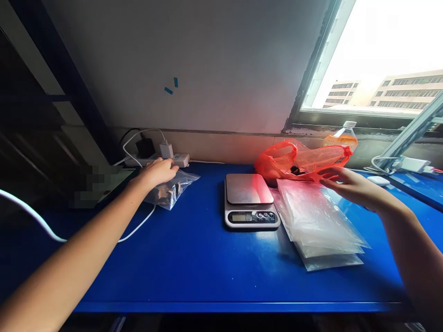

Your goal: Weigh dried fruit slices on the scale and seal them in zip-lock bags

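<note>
With left hand (pixel 158 170) curled over a transparent, wrinkled plastic bag (pixel 169 192) on the smooth blue desk (pixel 190 263); cannot tell whether gripping it. With right hand (pixel 349 183), fingers loosely apart, at a thin, crumpled red bag (pixel 277 166). Can also see, between both bags, a boxy scale (pixel 249 194) with shiny plate, beside overlapping filmy pouches (pixel 321 221).

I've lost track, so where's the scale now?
In the head view, the scale sits just right of centre on the blue table, left of the stacked clear bags.
</note>
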Available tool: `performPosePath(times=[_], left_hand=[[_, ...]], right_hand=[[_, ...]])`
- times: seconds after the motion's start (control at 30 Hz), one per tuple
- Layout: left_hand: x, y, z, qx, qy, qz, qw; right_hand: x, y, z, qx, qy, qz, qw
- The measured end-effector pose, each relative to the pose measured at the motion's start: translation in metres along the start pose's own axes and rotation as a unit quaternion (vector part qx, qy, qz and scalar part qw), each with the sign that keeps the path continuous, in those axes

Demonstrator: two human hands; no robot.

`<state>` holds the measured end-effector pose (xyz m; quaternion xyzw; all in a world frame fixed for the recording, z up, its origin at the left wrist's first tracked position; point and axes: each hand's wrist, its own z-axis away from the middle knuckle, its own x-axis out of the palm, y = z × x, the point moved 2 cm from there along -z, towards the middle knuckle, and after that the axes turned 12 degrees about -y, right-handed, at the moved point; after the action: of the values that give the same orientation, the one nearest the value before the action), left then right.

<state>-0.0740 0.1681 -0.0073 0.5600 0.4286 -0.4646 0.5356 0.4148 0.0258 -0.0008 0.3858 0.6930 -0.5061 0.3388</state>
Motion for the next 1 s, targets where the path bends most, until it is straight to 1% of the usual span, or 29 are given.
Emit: performPosePath(times=[0.07, 0.1, 0.17, 0.2, 0.23, 0.3, 0.37, 0.4, 0.43, 0.47, 0.53, 0.6, 0.67, 0.77, 0.9, 1.0], left_hand=[[0.006, -0.003, -0.008, -0.005, -0.019, 0.014, 1.0], [0.009, -0.003, -0.007, 0.0, -0.023, 0.023, 0.999], [0.011, 0.001, 0.002, 0.017, -0.021, 0.041, 0.999], [0.01, 0.004, 0.01, 0.03, -0.019, 0.052, 0.998], [0.008, 0.009, 0.018, 0.046, -0.02, 0.064, 0.997], [0.001, 0.021, 0.038, 0.092, -0.032, 0.091, 0.991], [-0.005, 0.037, 0.061, 0.159, -0.041, 0.136, 0.977], [-0.007, 0.045, 0.073, 0.208, -0.026, 0.188, 0.96], [-0.009, 0.052, 0.085, 0.236, 0.002, 0.23, 0.944], [-0.01, 0.058, 0.096, 0.26, 0.032, 0.249, 0.933], [-0.006, 0.07, 0.115, 0.317, 0.053, 0.243, 0.915], [0.0, 0.079, 0.127, 0.37, 0.051, 0.213, 0.903], [0.006, 0.085, 0.135, 0.41, 0.046, 0.193, 0.89], [0.009, 0.089, 0.139, 0.445, 0.056, 0.184, 0.875], [0.007, 0.088, 0.14, 0.459, 0.094, 0.176, 0.866], [0.008, 0.088, 0.14, 0.465, 0.103, 0.159, 0.865]], right_hand=[[-0.001, -0.011, 0.009, -0.019, -0.052, 0.042, 0.998], [-0.001, -0.023, 0.015, -0.043, -0.061, 0.072, 0.995], [0.001, -0.058, 0.027, -0.112, -0.049, 0.12, 0.985], [0.006, -0.08, 0.032, -0.149, -0.064, 0.121, 0.979], [0.012, -0.103, 0.036, -0.18, -0.082, 0.101, 0.975], [0.03, -0.147, 0.039, -0.247, -0.117, 0.002, 0.962], [0.053, -0.177, 0.037, -0.28, -0.123, -0.105, 0.946], [0.066, -0.186, 0.035, -0.279, -0.13, -0.149, 0.94], [0.078, -0.19, 0.032, -0.264, -0.13, -0.194, 0.936], [0.09, -0.191, 0.03, -0.238, -0.136, -0.239, 0.932], [0.109, -0.188, 0.03, -0.168, -0.159, -0.331, 0.915], [0.12, -0.183, 0.033, -0.11, -0.207, -0.405, 0.884], [0.125, -0.182, 0.039, -0.085, -0.253, -0.458, 0.848], [0.126, -0.184, 0.045, -0.081, -0.284, -0.513, 0.806], [0.128, -0.185, 0.049, -0.069, -0.315, -0.547, 0.773], [0.13, -0.186, 0.049, -0.044, -0.336, -0.563, 0.754]])
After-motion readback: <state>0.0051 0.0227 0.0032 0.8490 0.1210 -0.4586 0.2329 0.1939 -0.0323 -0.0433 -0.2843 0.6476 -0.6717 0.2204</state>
